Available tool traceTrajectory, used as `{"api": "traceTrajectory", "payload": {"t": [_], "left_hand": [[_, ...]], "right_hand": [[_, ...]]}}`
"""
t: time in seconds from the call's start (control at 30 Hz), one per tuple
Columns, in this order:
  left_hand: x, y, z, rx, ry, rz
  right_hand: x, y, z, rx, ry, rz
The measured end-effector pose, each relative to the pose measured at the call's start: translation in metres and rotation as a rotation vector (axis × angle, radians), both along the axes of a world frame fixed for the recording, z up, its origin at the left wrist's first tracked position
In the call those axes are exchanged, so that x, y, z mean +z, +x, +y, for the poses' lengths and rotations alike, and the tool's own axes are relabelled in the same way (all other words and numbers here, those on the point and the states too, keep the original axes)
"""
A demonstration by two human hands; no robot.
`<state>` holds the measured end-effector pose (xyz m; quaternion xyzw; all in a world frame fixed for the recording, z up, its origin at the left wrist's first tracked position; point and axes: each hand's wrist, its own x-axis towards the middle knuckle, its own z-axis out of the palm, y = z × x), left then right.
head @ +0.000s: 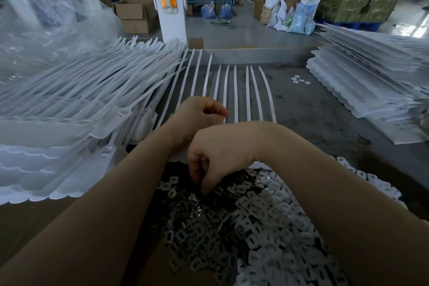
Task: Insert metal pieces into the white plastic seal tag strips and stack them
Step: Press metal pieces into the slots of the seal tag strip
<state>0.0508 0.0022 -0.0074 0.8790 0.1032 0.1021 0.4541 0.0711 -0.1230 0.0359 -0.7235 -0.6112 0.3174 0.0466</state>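
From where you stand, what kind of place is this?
Most likely a factory or packing workshop. White plastic seal tag strips lie stacked in big piles on the workbench, a heap of small metal pieces sits under the right hand, and cardboard boxes and sacks fill the floor behind.

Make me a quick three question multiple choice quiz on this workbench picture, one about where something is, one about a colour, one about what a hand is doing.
1. Where is the pile of metal pieces?
A. at the near edge, under the hands
B. on the far right stack
C. on the floor

2. What colour are the seal tag strips fanned out on the table?
A. blue
B. white
C. black

3. What is the right hand doing?
A. lying flat and open
B. reaching down with curled fingers into the metal pieces
C. gripping the pillar

Answers: 1 A, the pile lies nearest the camera; 2 B, they look white; 3 B, its fingertips dip into the pile.
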Motion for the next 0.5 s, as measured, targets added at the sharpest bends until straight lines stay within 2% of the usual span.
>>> {"api": "traceTrajectory", "payload": {"t": [0.5], "left_hand": [[0.0027, 0.0014, 0.0006, -0.026, 0.063, 0.027]], "right_hand": [[0.0012, 0.0011, -0.0018, -0.011, 0.011, -0.013]]}}
